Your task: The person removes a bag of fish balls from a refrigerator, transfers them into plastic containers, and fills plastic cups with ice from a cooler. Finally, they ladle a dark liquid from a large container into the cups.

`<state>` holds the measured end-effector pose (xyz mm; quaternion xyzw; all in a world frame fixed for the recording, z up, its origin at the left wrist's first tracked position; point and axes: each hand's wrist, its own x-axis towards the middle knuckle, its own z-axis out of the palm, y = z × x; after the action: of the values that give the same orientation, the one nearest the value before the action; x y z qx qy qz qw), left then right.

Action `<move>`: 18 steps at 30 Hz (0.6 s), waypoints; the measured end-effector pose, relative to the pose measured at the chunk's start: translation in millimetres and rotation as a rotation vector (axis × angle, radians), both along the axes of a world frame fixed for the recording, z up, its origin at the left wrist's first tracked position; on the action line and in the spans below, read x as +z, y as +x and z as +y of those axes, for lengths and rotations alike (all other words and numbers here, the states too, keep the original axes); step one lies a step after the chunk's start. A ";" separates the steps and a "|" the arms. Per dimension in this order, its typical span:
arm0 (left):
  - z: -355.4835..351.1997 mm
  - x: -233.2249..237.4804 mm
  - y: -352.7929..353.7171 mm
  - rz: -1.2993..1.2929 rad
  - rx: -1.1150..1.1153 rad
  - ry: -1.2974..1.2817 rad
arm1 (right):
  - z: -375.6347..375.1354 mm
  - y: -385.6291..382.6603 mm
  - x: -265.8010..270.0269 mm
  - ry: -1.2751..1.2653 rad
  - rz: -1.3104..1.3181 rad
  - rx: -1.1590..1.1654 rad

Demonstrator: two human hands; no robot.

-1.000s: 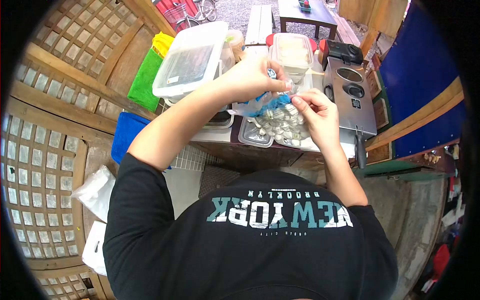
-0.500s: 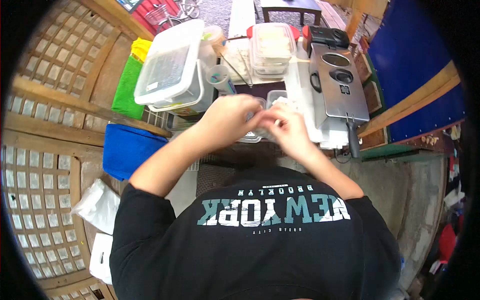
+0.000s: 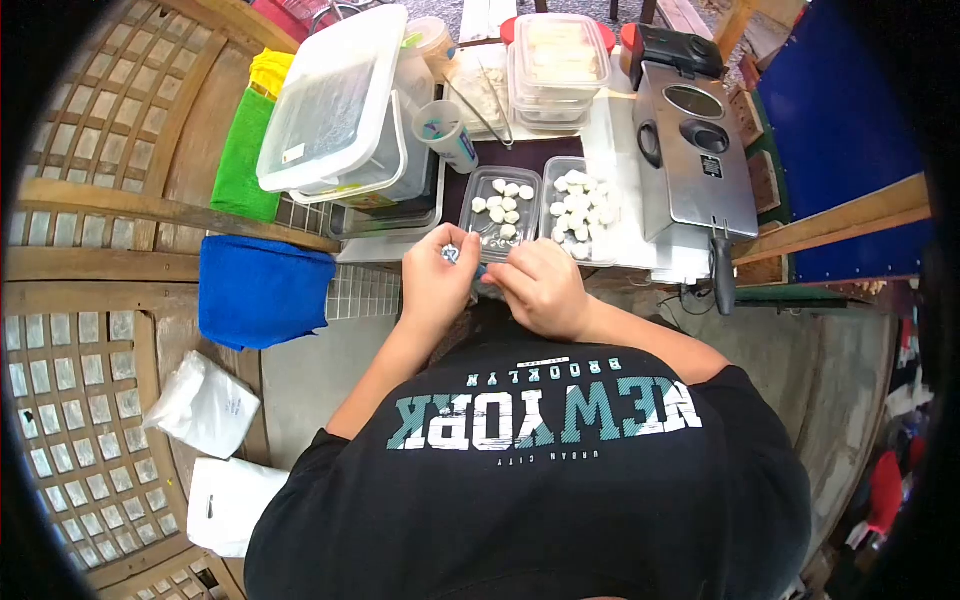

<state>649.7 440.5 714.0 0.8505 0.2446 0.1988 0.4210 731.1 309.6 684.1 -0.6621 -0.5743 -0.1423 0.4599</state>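
My left hand [image 3: 438,278] is closed around a small blue-and-white piece [image 3: 451,254], perhaps a wrapper; its kind is not clear. The fingertips of my right hand [image 3: 540,288] are pinched together close beside it, where a bit of blue shows between the hands. Just beyond my hands lies a clear plastic tub [image 3: 467,212] with several small white balls [image 3: 508,231] spread in it. To its right, a second clear tub [image 3: 548,214] is heaped with more white balls [image 3: 575,205].
A clear cup [image 3: 446,137] stands behind the tubs, near metal tongs [image 3: 497,108]. A large lidded bin [image 3: 335,110] occupies the left, stacked containers [image 3: 558,75] the back. A steel fryer [image 3: 690,160] with its basket handle [image 3: 722,275] sticking out stands right.
Both hands have come down and nearer to my body, uncovering the two tubs of white balls. The camera view has tilted slightly downward.
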 end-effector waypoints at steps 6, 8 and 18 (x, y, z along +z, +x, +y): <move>1.3 7.4 -1.6 -0.026 0.024 -0.080 | 8.9 2.2 -7.4 -0.032 0.488 0.080; -1.3 7.9 -0.8 -0.059 0.002 -0.071 | 14.9 5.2 -6.6 0.062 0.471 0.084; 43.0 -8.5 25.3 0.053 0.176 0.347 | -3.4 23.4 -8.8 0.064 0.514 -0.034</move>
<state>674.9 483.4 705.4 0.8906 0.2912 0.2517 0.2423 754.5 306.2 675.3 -0.6711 -0.4227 0.0047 0.6091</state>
